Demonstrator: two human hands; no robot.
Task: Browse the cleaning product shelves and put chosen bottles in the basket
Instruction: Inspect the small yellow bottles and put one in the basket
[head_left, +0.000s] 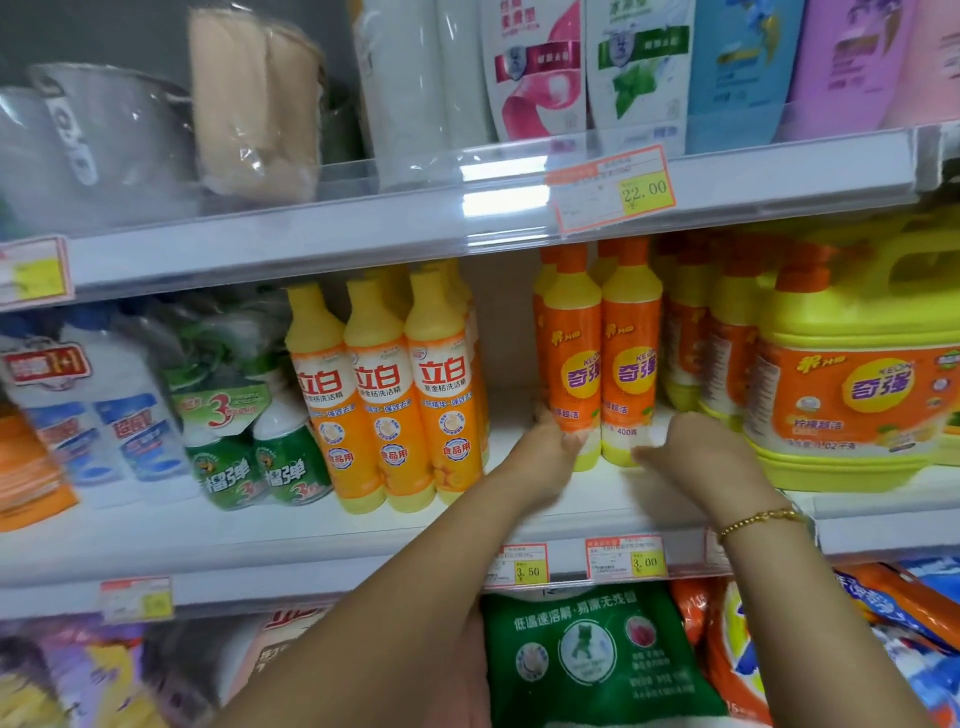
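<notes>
Two slim orange and yellow dish soap bottles stand side by side on the middle shelf (363, 535). My left hand (545, 457) grips the base of the left bottle (571, 358), fingers curled round it. My right hand (696, 452) reaches to the base of the right bottle (631, 358); its thumb touches the bottle's front and the fingers go behind it. A gold bracelet (763, 519) is on my right wrist. No basket is in view.
Three yellow-orange dish soap bottles (384, 395) stand left of a gap. A big yellow jug (862, 374) stands at right. Green and blue bottle packs (244, 431) fill the left. Shampoo bottles line the top shelf; detergent bags (587, 654) lie below.
</notes>
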